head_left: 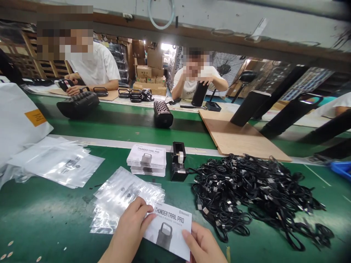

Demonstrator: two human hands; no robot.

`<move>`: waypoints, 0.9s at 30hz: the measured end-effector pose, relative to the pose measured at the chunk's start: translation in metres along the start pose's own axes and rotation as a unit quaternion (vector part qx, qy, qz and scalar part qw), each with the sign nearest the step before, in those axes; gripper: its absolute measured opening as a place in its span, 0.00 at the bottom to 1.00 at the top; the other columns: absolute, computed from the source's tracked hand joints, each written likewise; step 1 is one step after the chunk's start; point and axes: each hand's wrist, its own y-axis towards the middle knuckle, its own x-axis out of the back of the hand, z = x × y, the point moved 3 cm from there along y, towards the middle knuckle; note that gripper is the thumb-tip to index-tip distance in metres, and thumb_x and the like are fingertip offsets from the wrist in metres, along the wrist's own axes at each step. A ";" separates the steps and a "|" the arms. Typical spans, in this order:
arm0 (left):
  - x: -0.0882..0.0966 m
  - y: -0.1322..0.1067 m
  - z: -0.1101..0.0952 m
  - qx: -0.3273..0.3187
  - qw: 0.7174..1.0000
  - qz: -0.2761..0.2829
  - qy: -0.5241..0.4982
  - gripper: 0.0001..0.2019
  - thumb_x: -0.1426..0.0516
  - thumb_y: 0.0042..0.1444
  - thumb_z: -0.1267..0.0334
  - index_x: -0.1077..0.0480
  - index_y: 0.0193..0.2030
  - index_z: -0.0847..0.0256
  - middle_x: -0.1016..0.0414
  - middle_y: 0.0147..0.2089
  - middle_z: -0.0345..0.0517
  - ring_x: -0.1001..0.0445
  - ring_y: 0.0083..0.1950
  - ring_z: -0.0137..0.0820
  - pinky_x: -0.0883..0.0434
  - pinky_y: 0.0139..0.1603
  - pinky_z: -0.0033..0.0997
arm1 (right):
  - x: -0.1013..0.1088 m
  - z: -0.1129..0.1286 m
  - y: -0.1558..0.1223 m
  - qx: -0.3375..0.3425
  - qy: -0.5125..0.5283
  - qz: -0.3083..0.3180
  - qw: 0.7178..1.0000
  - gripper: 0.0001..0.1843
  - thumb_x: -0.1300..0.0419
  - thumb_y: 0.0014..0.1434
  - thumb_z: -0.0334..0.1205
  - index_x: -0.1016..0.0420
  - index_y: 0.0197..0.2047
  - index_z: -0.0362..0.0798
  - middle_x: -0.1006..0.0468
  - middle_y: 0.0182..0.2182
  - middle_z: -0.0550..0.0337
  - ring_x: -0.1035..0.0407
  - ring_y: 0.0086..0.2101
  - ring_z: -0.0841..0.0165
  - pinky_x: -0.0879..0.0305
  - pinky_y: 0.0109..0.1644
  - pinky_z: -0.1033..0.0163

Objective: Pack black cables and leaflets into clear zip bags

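My left hand (131, 228) and my right hand (201, 244) together hold a white leaflet (168, 231) printed "Thunder Trail Pro" with a picture of a speaker. The left fingers pinch its left edge and the right thumb presses on its lower right corner. The leaflet lies partly over a stack of clear plastic bags (123, 195) on the green table (46, 215). A stack of the same leaflets (146, 159) sits further back, beside a black tape dispenser (178, 162).
A big heap of black cables (257, 193) fills the right side. More clear bags (59, 162) lie at the left. Beyond are a conveyor with black speakers (163, 113), a wooden board (241, 138), and two people seated opposite.
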 end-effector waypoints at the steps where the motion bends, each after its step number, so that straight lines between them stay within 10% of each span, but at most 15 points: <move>1: 0.001 0.000 0.000 0.000 1.000 0.005 0.000 0.09 0.51 0.58 0.61 0.31 0.32 0.57 0.32 0.34 0.43 0.28 0.35 0.33 0.31 0.36 0.31 | 0.000 0.005 -0.002 -0.003 0.023 0.038 0.999 0.30 0.44 0.48 0.60 0.28 0.44 0.43 0.25 0.24 0.56 0.35 0.21 0.71 0.37 0.25 0.68; 4: 0.007 0.000 -0.005 0.010 0.999 0.027 -0.026 0.11 0.53 0.58 0.60 0.32 0.30 0.56 0.33 0.33 0.42 0.29 0.33 0.31 0.32 0.33 0.29 | -0.002 0.018 -0.005 -0.016 0.107 0.129 0.986 0.26 0.40 0.46 0.57 0.28 0.40 0.44 0.25 0.25 0.58 0.32 0.25 0.71 0.35 0.33 0.65; 8: 0.019 -0.002 -0.016 0.028 0.996 0.030 -0.078 0.11 0.52 0.57 0.57 0.34 0.29 0.56 0.35 0.31 0.39 0.32 0.29 0.28 0.34 0.30 0.26 | -0.015 0.022 0.014 -0.029 0.104 0.047 0.993 0.22 0.36 0.41 0.54 0.32 0.27 0.42 0.29 0.18 0.61 0.34 0.20 0.73 0.37 0.27 0.67; 12: 0.022 -0.002 -0.021 0.028 0.990 0.039 -0.130 0.11 0.52 0.57 0.55 0.35 0.27 0.56 0.37 0.28 0.37 0.34 0.28 0.29 0.36 0.30 0.25 | -0.043 0.032 0.041 0.053 -0.049 -0.046 0.996 0.10 0.40 0.48 0.41 0.31 0.24 0.43 0.34 0.15 0.66 0.41 0.17 0.76 0.48 0.20 0.71; 15: 0.020 0.000 -0.014 0.049 0.982 0.054 -0.173 0.13 0.52 0.56 0.53 0.35 0.27 0.56 0.38 0.27 0.37 0.35 0.28 0.29 0.36 0.30 0.26 | -0.048 0.049 0.040 0.163 -0.260 -0.066 0.949 0.09 0.42 0.50 0.35 0.29 0.21 0.45 0.30 0.20 0.63 0.38 0.23 0.74 0.47 0.26 0.70; 18: 0.015 0.004 -0.003 0.066 0.976 0.079 -0.191 0.14 0.52 0.56 0.51 0.35 0.28 0.57 0.37 0.27 0.38 0.34 0.28 0.30 0.35 0.29 0.26 | -0.021 0.071 0.030 0.202 -0.430 -0.045 0.879 0.09 0.44 0.54 0.38 0.26 0.26 0.49 0.27 0.25 0.62 0.35 0.27 0.71 0.44 0.30 0.69; 22: 0.010 0.008 0.004 0.080 0.980 0.079 -0.166 0.15 0.52 0.55 0.50 0.35 0.27 0.57 0.35 0.28 0.39 0.34 0.28 0.30 0.35 0.30 0.27 | 0.048 0.111 0.044 0.188 -0.630 -0.248 0.712 0.12 0.49 0.56 0.26 0.25 0.33 0.45 0.27 0.33 0.48 0.35 0.37 0.61 0.43 0.37 0.61; 27: 0.008 0.010 -0.001 0.087 0.978 0.071 -0.176 0.14 0.52 0.56 0.51 0.35 0.29 0.57 0.35 0.29 0.40 0.33 0.30 0.31 0.34 0.32 0.28 | 0.096 0.131 0.090 0.251 -0.623 -0.173 0.720 0.07 0.38 0.46 0.26 0.27 0.21 0.45 0.25 0.34 0.52 0.36 0.43 0.58 0.44 0.46 0.57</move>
